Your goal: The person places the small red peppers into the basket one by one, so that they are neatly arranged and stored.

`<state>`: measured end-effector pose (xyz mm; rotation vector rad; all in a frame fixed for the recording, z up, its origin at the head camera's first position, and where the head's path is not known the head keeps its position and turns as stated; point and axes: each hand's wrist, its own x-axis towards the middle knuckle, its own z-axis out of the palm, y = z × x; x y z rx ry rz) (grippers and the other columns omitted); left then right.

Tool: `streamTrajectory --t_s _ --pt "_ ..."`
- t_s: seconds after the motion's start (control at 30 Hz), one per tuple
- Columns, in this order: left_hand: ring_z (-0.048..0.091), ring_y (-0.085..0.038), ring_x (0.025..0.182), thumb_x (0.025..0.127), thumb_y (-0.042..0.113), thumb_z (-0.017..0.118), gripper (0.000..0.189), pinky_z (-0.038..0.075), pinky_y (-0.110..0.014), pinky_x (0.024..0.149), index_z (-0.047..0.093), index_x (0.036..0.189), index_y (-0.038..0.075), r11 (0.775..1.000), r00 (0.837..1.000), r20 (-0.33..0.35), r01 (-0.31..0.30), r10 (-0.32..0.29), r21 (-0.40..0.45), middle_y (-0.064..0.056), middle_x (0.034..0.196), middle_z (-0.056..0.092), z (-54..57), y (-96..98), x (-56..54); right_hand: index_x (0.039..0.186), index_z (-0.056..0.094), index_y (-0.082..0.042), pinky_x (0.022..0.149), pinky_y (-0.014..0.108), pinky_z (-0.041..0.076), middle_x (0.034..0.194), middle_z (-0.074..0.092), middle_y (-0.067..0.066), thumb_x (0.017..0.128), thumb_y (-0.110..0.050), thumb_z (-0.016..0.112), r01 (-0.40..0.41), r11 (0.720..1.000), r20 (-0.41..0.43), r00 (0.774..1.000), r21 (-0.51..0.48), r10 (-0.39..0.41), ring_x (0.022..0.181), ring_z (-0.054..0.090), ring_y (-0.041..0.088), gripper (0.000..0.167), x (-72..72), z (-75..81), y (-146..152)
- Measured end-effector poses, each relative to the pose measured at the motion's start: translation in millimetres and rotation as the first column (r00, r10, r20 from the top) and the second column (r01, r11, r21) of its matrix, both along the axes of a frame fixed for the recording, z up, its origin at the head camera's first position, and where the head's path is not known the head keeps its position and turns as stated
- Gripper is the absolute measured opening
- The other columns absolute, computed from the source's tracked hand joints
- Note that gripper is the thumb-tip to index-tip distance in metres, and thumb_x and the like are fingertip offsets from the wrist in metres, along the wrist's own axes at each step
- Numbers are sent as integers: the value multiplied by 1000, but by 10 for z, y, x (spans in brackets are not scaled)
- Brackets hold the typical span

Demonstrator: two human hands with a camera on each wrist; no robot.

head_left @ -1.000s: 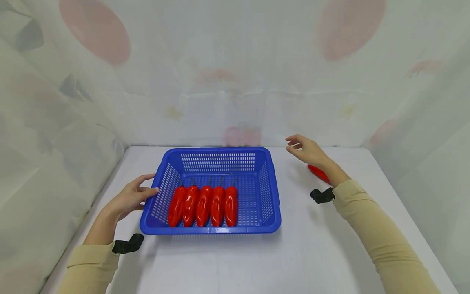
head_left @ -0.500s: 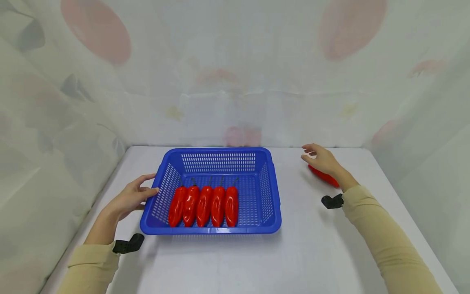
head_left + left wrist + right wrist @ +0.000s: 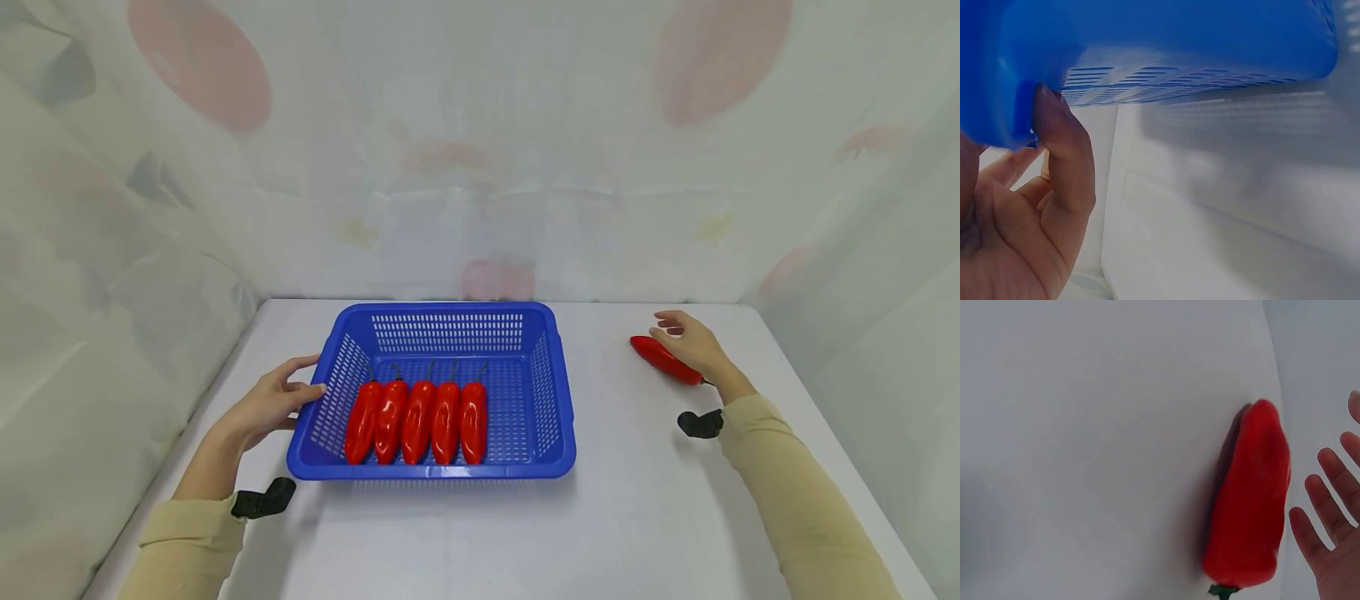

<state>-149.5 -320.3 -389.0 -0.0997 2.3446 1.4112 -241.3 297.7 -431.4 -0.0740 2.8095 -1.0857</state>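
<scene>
My left hand (image 3: 262, 404) pinches the left rim of a blue plastic basket (image 3: 431, 472), thumb over the edge. From the left wrist view, a curled finger (image 3: 1069, 156) lies against the underside of that rim. Several red chili peppers (image 3: 417, 421) lie side by side in the basket, stems toward the back. Off to the right, one more red chili pepper (image 3: 660, 357) lies on the table. My right hand (image 3: 693, 343) hovers over it, holding nothing. In the right wrist view the fingers (image 3: 1329, 506) are spread, apart from the pepper (image 3: 1250, 500) and its green stem.
A white table (image 3: 480, 542) carries everything, its back edge meeting a pale patterned curtain (image 3: 480, 167). Similar sheeting hangs at the left and right sides. Bare tabletop lies between the basket and the loose pepper.
My right hand has moved right and toward the front, from beyond the pepper's left end to over it. More of that pepper now shows. The left hand and basket stay put.
</scene>
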Motion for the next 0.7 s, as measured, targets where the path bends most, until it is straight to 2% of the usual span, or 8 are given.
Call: streamTrajectory --t_s 0.23,0.5,0.7 --pt "66 -26 87 92 31 55 75 54 -47 76 10 149 14 1000 1000 -1 0 0 3 -25 112 58 1 1 4 138 34 -2 98 56 37 133 41 26 94 -42 45 22 1000 40 999 20 -22 122 37 43 61 74 -77 133" --pt "66 -26 87 92 31 56 75 54 -46 76 10 149 14 1000 1000 0 -4 4 0 -25 112 58 -1 4 4 139 32 -1 90 54 45 133 38 29 93 -46 45 33 999 118 992 41 -37 119 37 44 66 151 -152 249" --pt "66 -25 86 92 31 56 75 55 -46 76 10 149 13 1000 1000 -4 -5 5 -4 -24 110 59 4 9 2 137 32 1 92 54 44 131 37 30 92 -46 47 9 999 150 989 54 -17 116 38 45 67 199 -197 291"
